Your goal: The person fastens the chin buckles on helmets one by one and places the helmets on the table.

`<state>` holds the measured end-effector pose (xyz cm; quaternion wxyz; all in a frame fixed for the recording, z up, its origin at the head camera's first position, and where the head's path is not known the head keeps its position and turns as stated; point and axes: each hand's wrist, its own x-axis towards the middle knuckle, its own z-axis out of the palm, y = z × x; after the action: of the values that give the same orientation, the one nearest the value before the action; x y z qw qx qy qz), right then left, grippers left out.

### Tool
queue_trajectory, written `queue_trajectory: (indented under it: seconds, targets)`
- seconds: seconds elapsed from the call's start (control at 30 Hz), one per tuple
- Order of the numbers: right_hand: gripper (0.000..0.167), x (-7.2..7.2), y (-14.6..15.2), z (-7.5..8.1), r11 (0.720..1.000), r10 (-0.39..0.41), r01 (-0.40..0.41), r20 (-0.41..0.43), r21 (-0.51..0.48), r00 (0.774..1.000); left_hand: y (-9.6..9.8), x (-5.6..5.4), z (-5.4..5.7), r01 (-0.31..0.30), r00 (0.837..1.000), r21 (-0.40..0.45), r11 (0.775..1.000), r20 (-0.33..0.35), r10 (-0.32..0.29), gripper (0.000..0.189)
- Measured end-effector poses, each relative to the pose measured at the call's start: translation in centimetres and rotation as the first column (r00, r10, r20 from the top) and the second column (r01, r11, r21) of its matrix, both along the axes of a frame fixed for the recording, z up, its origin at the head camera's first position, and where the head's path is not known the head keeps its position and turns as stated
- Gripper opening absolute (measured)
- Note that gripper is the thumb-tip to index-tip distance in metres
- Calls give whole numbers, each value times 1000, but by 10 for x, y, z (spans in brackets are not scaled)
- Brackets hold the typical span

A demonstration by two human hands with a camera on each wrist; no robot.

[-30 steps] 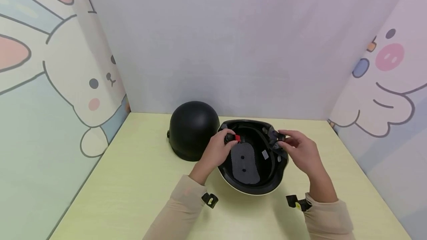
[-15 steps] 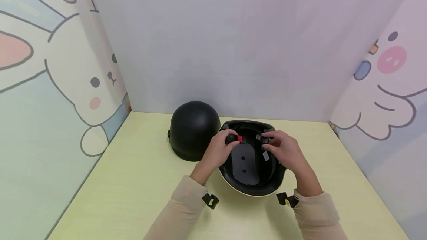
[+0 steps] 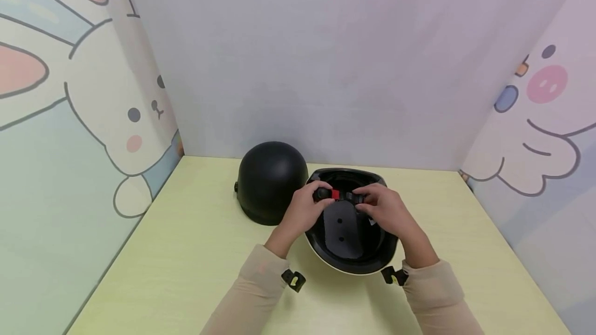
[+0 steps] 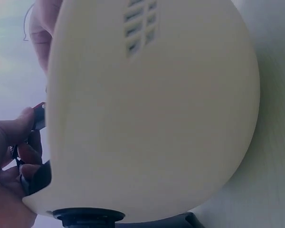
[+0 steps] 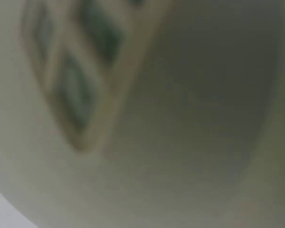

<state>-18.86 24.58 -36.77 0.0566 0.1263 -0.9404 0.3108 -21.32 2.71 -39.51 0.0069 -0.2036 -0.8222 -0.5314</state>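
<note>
An upside-down helmet lies on the table, its dark padded inside facing up. Over its opening, my left hand pinches a black chin-strap buckle half with a red part. My right hand pinches the other black buckle half, end to end with the red part. Whether the two halves are clipped together, I cannot tell. The left wrist view is filled by the cream outer shell, with fingers and a dark buckle piece at its left. Only blurred shell and vent slots show in the right wrist view.
A black helmet stands dome up, just left of the overturned one. Both rest on a pale yellow table. A plain pale wall rises at the back, with cartoon-printed walls on either side.
My right hand has moved left from the helmet's right rim, bringing its buckle half over to the red one. My left hand has stayed nearly still.
</note>
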Motion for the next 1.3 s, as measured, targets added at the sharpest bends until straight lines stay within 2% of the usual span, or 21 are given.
queue_trajectory:
  seconds: [0.43, 0.73, 1.0, 1.3]
  targets:
    - [30, -5, -11, -7, 997, 74, -73, -46, 5, 996, -2, 0, 3, 41, 999, -51, 998, 26, -40, 28]
    - [29, -5, -15, -9, 998, 64, -65, -65, -4, 996, -1, 1, 5, 63, 998, -119, 991, 4, -63, 23]
    - [29, -1, -26, -8, 999, 38, -36, -68, 19, 997, 1, 0, 4, 52, 995, -196, 979, -68, -66, 23]
    - [31, -2, -28, -12, 1000, 2, -2, -21, 13, 1000, 1, 0, 0, 40, 997, -216, 976, -60, -54, 25]
